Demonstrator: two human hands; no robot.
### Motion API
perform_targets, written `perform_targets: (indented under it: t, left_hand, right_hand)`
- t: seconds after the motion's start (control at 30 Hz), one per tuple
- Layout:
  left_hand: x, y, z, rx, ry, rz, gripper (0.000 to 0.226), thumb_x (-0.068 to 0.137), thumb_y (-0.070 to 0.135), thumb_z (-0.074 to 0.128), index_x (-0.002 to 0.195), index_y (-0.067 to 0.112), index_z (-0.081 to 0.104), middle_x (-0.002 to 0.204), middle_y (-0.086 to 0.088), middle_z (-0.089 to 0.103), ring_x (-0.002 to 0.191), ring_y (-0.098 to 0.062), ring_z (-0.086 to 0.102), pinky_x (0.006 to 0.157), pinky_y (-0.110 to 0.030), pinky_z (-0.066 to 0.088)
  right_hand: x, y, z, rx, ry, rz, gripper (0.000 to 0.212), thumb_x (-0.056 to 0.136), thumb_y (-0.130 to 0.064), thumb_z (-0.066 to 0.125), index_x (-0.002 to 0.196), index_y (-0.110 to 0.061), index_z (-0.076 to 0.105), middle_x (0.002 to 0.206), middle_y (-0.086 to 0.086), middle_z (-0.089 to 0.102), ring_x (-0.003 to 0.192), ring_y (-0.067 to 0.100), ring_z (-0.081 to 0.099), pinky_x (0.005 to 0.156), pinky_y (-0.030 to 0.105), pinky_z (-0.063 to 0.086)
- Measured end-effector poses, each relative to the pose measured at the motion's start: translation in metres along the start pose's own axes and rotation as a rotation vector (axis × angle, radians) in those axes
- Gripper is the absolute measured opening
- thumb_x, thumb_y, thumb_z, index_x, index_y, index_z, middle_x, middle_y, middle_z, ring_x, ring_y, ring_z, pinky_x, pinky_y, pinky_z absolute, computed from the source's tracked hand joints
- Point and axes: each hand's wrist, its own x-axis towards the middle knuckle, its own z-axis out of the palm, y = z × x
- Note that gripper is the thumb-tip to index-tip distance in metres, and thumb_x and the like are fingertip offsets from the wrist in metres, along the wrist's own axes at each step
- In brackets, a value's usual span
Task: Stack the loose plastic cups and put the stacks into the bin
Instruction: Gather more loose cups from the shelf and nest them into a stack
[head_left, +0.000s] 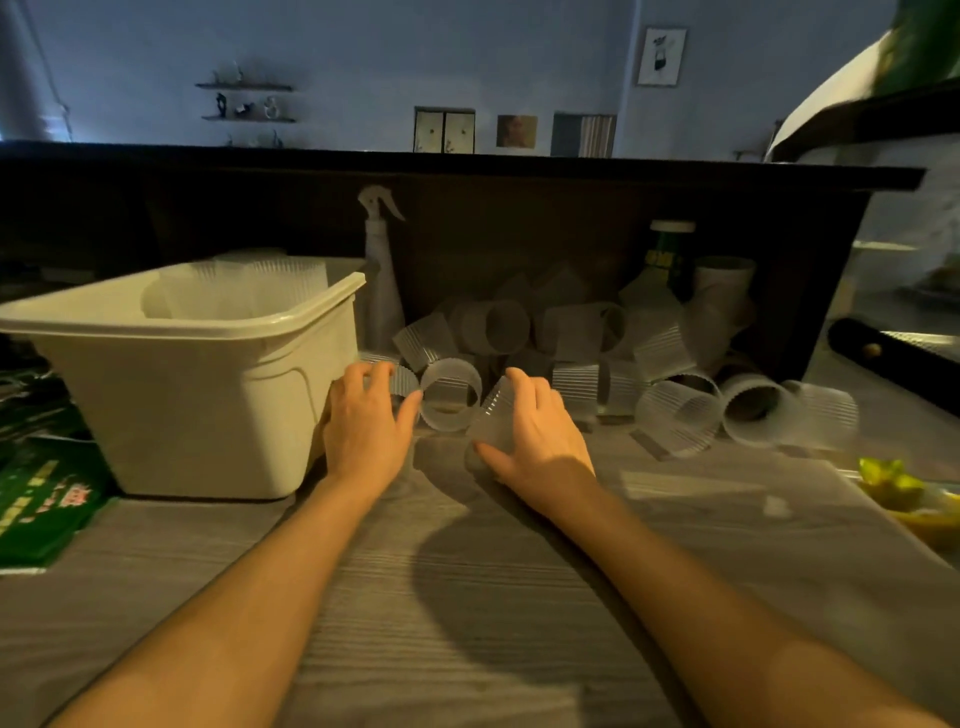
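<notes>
Several loose ribbed clear plastic cups lie in a heap on the wooden table against a dark back panel. A cream plastic bin stands at the left, with stacked cups inside it. My left hand reaches beside the bin, its fingers curled round a ribbed cup lying on its side. My right hand grips another clear cup, tilted, thumb under it. One cup lies between the two hands with its mouth facing me.
A spray bottle stands behind the bin's right corner. A green bottle with a white cap and a pale pipe fitting sit at the back right. Green packets lie at the left, a yellow-green object at the right.
</notes>
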Motion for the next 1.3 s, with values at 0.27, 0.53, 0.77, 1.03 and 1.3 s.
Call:
perform_targets:
  t: [0.27,0.53,0.77,1.03,1.3]
  left_hand:
    - [0.000,0.007,-0.002,-0.008,-0.013,-0.080,0.047,0.090,0.051,0.062,0.124,0.019,0.057,0.136,-0.011,0.040,0.121,-0.030,0.044,0.078,-0.033,0.040]
    - [0.004,0.010,-0.008,-0.063,-0.234,-0.209,0.084,0.082,0.051,0.071,0.147,0.014,0.034,0.142,-0.017,0.047,0.127,-0.037,0.046,0.099,-0.047,0.044]
    - [-0.006,0.021,-0.039,-0.167,-0.237,-0.161,0.081,0.078,0.046,0.078,0.141,0.017,0.036,0.135,-0.010,0.050,0.115,-0.031,0.053,0.088,-0.043,0.050]
    - [-0.023,0.060,-0.045,-0.960,-0.209,-0.077,0.078,0.077,0.035,0.081,0.137,0.030,0.031,0.133,-0.006,0.052,0.108,-0.012,0.057,0.082,-0.023,0.051]
    - [-0.045,0.090,-0.039,-1.016,-0.200,0.105,0.016,0.085,0.052,0.066,0.095,0.039,0.067,0.112,0.006,0.063,0.100,-0.004,0.057,0.075,-0.013,0.048]
  right_hand:
    - [-0.042,0.007,-0.048,0.110,0.128,0.065,0.089,0.083,-0.045,0.073,0.152,-0.017,0.024,0.141,0.002,0.038,0.125,0.019,0.042,0.098,0.036,0.047]
    - [-0.056,0.020,-0.048,0.180,0.102,0.176,0.098,0.082,-0.048,0.073,0.154,-0.016,0.015,0.149,0.004,0.027,0.129,0.020,0.039,0.099,0.035,0.045]
    - [-0.062,0.027,-0.060,0.296,0.079,0.245,0.086,0.078,-0.046,0.077,0.142,-0.018,0.027,0.141,0.004,0.041,0.124,0.020,0.045,0.098,0.040,0.049]
    - [-0.067,0.018,-0.059,0.368,-0.032,0.236,0.100,0.075,-0.052,0.077,0.150,-0.021,0.018,0.150,0.002,0.034,0.135,0.019,0.037,0.106,0.036,0.039]
    - [-0.068,0.005,-0.056,0.575,-0.043,0.259,0.074,0.074,-0.048,0.079,0.132,-0.023,0.041,0.123,-0.006,0.049,0.110,0.010,0.049,0.091,0.031,0.049]
